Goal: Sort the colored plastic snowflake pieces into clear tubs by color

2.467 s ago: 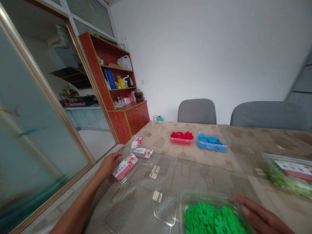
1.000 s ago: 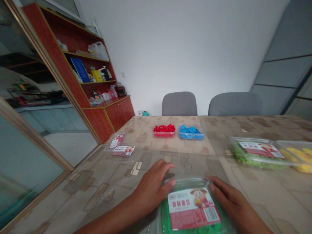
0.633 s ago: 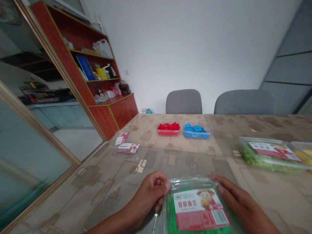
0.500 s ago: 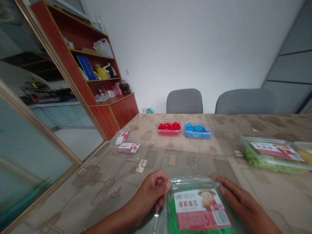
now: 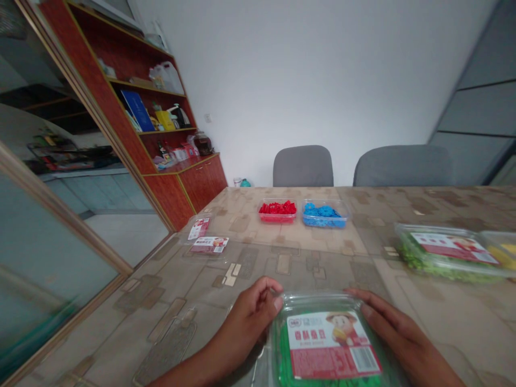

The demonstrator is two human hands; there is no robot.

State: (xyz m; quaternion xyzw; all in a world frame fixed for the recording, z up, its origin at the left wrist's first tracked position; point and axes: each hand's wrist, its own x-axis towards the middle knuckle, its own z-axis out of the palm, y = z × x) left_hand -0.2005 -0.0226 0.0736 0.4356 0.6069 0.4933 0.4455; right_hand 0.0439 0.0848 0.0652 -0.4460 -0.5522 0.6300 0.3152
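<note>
A clear plastic box (image 5: 330, 302) with a closed lid stands at the table's near edge, green pieces (image 5: 285, 349) showing inside. Its lid carries a red and white label (image 5: 328, 344) with a cartoon figure and a barcode. At the box's far left corner, my left hand (image 5: 252, 320) has thumb and curled fingers closed on the lid's rim. My right hand (image 5: 397, 328) grips the right side, thumb on the lid's edge and fingers along the far right corner. The box's near end is cut off by the frame.
Farther back are open boxes of red pieces (image 5: 278, 209) and blue pieces (image 5: 322, 212). Two labelled clear lids (image 5: 209, 244) lie at left. On the right, a lidded box of light green pieces (image 5: 439, 263) stands beside a box with yellow pieces (image 5: 503, 255). Grey chairs (image 5: 303, 166) line the far side.
My left index finger reaches a little farther over the box's corner. My right hand keeps its place on the box, and the view shifts slightly.
</note>
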